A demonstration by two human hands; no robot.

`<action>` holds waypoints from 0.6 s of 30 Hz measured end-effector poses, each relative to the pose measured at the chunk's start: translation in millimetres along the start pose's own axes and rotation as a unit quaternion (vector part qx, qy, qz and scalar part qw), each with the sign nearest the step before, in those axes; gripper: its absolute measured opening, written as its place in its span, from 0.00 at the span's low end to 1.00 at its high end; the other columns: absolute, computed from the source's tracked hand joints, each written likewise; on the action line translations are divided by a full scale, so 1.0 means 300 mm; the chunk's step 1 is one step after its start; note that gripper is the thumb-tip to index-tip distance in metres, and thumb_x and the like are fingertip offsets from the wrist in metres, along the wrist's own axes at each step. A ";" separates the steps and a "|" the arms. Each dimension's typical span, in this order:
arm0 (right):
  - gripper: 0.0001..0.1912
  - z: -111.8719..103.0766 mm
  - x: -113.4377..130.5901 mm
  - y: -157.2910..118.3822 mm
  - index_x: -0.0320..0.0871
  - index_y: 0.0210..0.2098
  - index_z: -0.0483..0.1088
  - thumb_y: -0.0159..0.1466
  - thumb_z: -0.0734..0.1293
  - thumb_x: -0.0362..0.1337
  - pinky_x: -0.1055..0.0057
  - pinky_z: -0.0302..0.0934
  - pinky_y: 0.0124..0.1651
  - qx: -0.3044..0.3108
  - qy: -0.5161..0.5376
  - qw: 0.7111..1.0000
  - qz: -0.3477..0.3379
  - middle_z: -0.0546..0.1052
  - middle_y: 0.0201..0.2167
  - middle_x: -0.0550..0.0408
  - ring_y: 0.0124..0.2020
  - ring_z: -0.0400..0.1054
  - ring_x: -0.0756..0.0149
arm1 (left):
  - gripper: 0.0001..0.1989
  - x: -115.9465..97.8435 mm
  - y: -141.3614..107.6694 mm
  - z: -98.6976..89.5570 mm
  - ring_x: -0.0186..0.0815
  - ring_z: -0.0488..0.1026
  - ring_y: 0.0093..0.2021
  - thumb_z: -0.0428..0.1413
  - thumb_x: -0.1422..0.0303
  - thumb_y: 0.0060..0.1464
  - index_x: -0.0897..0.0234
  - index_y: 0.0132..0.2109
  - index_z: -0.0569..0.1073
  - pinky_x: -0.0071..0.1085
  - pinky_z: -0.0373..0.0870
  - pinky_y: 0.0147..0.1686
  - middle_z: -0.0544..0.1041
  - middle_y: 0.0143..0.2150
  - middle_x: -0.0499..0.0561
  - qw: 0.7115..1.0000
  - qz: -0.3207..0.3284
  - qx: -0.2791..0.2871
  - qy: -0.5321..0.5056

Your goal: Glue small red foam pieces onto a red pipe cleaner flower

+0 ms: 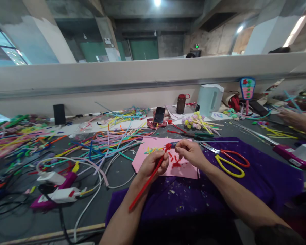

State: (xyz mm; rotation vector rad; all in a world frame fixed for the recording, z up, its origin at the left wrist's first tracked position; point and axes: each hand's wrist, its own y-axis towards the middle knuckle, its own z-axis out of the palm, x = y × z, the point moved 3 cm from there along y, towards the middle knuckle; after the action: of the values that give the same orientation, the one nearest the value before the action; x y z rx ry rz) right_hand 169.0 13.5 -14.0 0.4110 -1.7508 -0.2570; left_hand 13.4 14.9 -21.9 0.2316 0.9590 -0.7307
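A long red pipe-cleaner stem (145,186) with a small red bloom (168,146) at its top runs through my left hand (154,163), whose fingers are wrapped round it. Just right of the bloom, my right hand (190,151) has its thumb and fingertips pinched together; whatever lies between them is too small to make out. Both hands are above a pink sheet (188,172) that bears short red pieces (175,164) and small yellow and green bits (153,149). Under the sheet lies a purple cloth (265,170).
Scissors (231,163) with red and yellow handles lie on the cloth at the right. Power strips (53,194) and cables cover the left side, near many coloured stems (112,139). Behind are a phone (159,115), bottle (181,104) and kettle (209,98). Another person's hand (293,119) is at far right.
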 end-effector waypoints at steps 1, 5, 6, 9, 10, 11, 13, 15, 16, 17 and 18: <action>0.06 0.001 0.000 -0.001 0.40 0.29 0.65 0.57 0.64 0.37 0.79 0.55 0.19 0.004 0.009 1.000 0.002 0.67 0.19 0.62 0.17 0.63 0.76 | 0.09 0.001 0.001 -0.001 0.21 0.54 0.10 0.50 0.67 0.48 0.69 0.25 0.65 0.18 0.46 0.10 0.63 0.14 0.45 1.000 0.000 0.002 0.000; 0.17 0.009 0.000 -0.003 0.41 0.43 0.64 0.55 0.66 0.38 0.78 0.57 0.22 0.056 0.038 0.998 0.010 0.72 0.32 0.55 0.22 0.64 0.75 | 0.10 0.010 0.007 -0.008 0.21 0.54 0.09 0.49 0.67 0.49 0.68 0.25 0.65 0.18 0.46 0.10 0.63 0.14 0.45 1.000 -0.003 0.017 0.013; 0.21 0.011 0.001 -0.004 0.42 0.46 0.63 0.54 0.67 0.39 0.78 0.58 0.23 0.068 0.035 0.997 0.007 0.71 0.37 0.53 0.23 0.64 0.75 | 0.10 0.012 0.009 -0.009 0.21 0.53 0.09 0.49 0.67 0.49 0.68 0.25 0.64 0.18 0.45 0.09 0.63 0.14 0.45 1.000 -0.008 0.022 0.018; 0.27 0.013 0.006 -0.006 0.44 0.50 0.62 0.52 0.69 0.38 0.77 0.59 0.26 0.086 0.022 0.996 -0.005 0.70 0.42 0.51 0.26 0.63 0.75 | 0.10 0.020 0.010 -0.008 0.21 0.53 0.08 0.48 0.67 0.49 0.68 0.24 0.64 0.18 0.43 0.08 0.63 0.14 0.45 0.999 -0.024 0.039 0.030; 0.27 0.014 0.007 -0.007 0.44 0.51 0.62 0.52 0.69 0.38 0.76 0.59 0.27 0.092 0.025 0.995 -0.007 0.70 0.42 0.51 0.26 0.63 0.75 | 0.10 0.022 0.011 -0.007 0.21 0.53 0.08 0.48 0.67 0.49 0.68 0.24 0.64 0.18 0.43 0.08 0.63 0.14 0.45 0.998 -0.030 0.044 0.034; 0.27 0.015 0.007 -0.008 0.44 0.51 0.62 0.52 0.69 0.38 0.76 0.60 0.27 0.100 0.033 0.994 -0.006 0.70 0.41 0.52 0.27 0.63 0.75 | 0.10 0.024 0.010 -0.006 0.22 0.53 0.08 0.48 0.67 0.49 0.68 0.24 0.64 0.19 0.42 0.08 0.63 0.14 0.45 0.997 -0.037 0.049 0.037; 0.27 0.017 0.008 -0.010 0.44 0.51 0.62 0.52 0.69 0.37 0.75 0.60 0.28 0.121 0.054 0.991 0.001 0.70 0.40 0.52 0.28 0.64 0.74 | 0.10 0.028 0.010 -0.004 0.22 0.52 0.08 0.48 0.67 0.49 0.68 0.24 0.63 0.19 0.42 0.08 0.63 0.13 0.45 0.996 -0.049 0.055 0.041; 0.26 0.018 0.008 -0.011 0.44 0.50 0.63 0.53 0.69 0.37 0.75 0.61 0.29 0.138 0.067 0.988 0.006 0.71 0.39 0.52 0.29 0.65 0.73 | 0.10 0.032 0.010 -0.004 0.22 0.52 0.08 0.47 0.67 0.49 0.67 0.24 0.63 0.19 0.41 0.08 0.63 0.14 0.45 0.996 -0.061 0.057 0.043; 0.25 0.018 0.008 -0.012 0.44 0.50 0.64 0.52 0.69 0.38 0.74 0.61 0.30 0.141 0.068 0.988 0.006 0.71 0.38 0.53 0.29 0.65 0.72 | 0.10 0.033 0.009 -0.004 0.22 0.53 0.08 0.47 0.67 0.49 0.67 0.24 0.63 0.19 0.41 0.08 0.63 0.14 0.45 0.995 -0.065 0.058 0.043; 0.25 0.018 0.009 -0.012 0.44 0.49 0.65 0.52 0.69 0.38 0.74 0.61 0.30 0.142 0.065 0.988 0.004 0.71 0.37 0.53 0.30 0.66 0.72 | 0.10 0.033 0.009 -0.005 0.22 0.53 0.08 0.47 0.67 0.49 0.67 0.24 0.63 0.19 0.41 0.08 0.63 0.14 0.45 0.995 -0.067 0.058 0.044; 0.24 0.017 0.009 -0.012 0.43 0.49 0.65 0.52 0.69 0.38 0.74 0.61 0.31 0.140 0.062 0.988 0.001 0.71 0.37 0.53 0.30 0.66 0.72 | 0.10 0.034 0.009 -0.006 0.22 0.53 0.08 0.47 0.67 0.49 0.67 0.24 0.63 0.19 0.41 0.08 0.63 0.14 0.45 0.995 -0.068 0.058 0.045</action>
State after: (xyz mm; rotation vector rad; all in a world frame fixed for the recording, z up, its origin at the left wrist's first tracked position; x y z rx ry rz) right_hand 164.0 9.0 -14.2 0.6148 -1.6696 0.0189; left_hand 17.9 13.1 -31.5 0.3039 1.0259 -0.9086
